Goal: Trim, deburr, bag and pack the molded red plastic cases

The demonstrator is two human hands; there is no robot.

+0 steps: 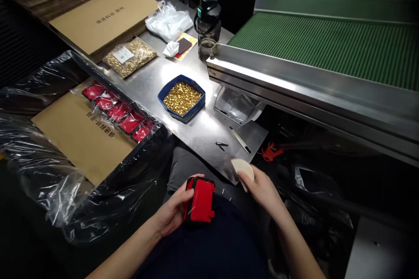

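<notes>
My left hand (173, 211) is closed around a red and black plastic part (200, 200), held over my lap near the front edge of the steel table (153, 83). My right hand (262, 188) grips a small cream-coloured rounded piece (242, 168) just right of that part, at the table's corner. A blue tray (182, 97) full of small brass pieces sits on the table ahead of my hands. More red parts (118, 111) lie in a row under clear plastic on cardboard at the left.
A clear bag of brass pieces (130, 57), a white plastic bag (168, 22) and a dark water bottle (208, 26) stand at the back. A green conveyor belt (327, 39) runs on the right. A knife (240, 139) and small tweezers (221, 144) lie near the table's corner.
</notes>
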